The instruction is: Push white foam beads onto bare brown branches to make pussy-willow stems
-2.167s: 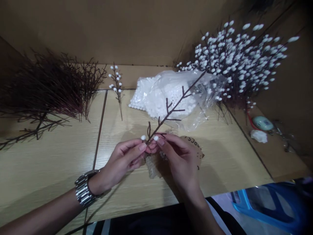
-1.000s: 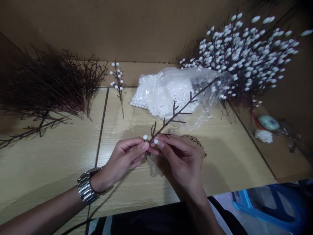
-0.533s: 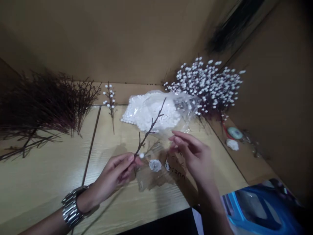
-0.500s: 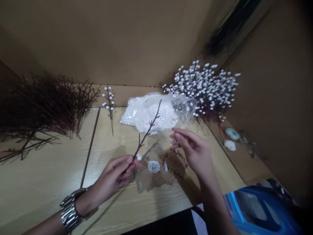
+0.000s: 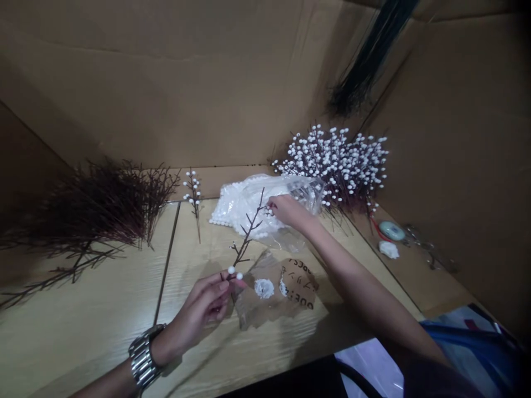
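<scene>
My left hand (image 5: 207,301), a metal watch on its wrist, pinches a bare brown artificial twig (image 5: 248,237) near its lower end. Two white balls (image 5: 231,270) sit on the twig just above my fingertips. My right hand (image 5: 288,211) reaches over the clear plastic bag of white balls (image 5: 244,202), fingers curled together at its opening. White specks show at those fingertips, but what they hold is hidden. Below, a piece of brown plastic (image 5: 271,318) with printed letters bears a white paste-like blob (image 5: 264,288).
Bare brown twigs (image 5: 103,204) lie heaped at the left. One finished-looking berry stem (image 5: 194,193) rests beside them. White-berried stems (image 5: 336,163) are piled behind the bag. A round green object (image 5: 392,230) and a white lump (image 5: 389,249) lie right. Cardboard walls (image 5: 186,99) enclose the table.
My right hand has moved forward and left to the bag. The twig in my left hand has turned, and two white balls now show on it where one showed before. The view has shifted.
</scene>
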`<state>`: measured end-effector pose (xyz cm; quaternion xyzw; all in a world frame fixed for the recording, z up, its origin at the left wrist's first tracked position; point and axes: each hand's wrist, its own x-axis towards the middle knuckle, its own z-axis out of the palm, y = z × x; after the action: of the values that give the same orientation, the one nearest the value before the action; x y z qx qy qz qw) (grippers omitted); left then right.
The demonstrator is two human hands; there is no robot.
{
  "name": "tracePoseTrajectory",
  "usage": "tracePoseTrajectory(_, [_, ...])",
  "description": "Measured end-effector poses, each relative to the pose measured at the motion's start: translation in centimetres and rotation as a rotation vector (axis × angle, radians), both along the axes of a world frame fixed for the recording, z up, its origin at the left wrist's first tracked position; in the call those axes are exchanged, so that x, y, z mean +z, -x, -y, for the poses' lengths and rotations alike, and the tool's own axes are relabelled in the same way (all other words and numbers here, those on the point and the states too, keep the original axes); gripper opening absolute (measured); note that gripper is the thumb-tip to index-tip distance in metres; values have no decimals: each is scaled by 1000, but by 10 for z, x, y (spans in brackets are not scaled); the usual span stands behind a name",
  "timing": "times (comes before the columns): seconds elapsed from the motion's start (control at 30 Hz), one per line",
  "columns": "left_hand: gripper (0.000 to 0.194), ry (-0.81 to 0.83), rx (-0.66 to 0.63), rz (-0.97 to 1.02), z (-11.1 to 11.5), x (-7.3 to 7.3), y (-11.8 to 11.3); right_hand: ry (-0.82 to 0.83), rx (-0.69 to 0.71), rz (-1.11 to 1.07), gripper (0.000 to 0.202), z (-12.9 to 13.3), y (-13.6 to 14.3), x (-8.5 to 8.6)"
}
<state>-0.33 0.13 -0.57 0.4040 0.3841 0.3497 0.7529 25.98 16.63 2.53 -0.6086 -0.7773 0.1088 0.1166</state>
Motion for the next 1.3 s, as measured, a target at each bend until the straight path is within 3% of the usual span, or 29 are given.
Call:
tracePoseTrajectory(0.27, [32,-60,-40,-55,1,8,1,-109,-89,-8,26,11,-2,4])
tracePoseTrajectory(0.5, [36,-51,-62,-61,0,7,2,-208,-128,-223,20,15,6,10])
tracePoseTrajectory(0.73, [33,-63,-55,-70,1,6,1,-70,-26,-664,12,45,15,15])
tracePoseTrajectory(0.97, [32,-65,-74,-74,0,4,2,-44,40,-1029,40,65,25,33])
tracePoseTrajectory(1.13, [36,-21,-126,-71,0,3,3,44,128,-1314,12,69,19,52])
tracePoseTrajectory(1.3, [38,-35,-176,-87,-3,11,3,178,193,-1394,7,73,15,55])
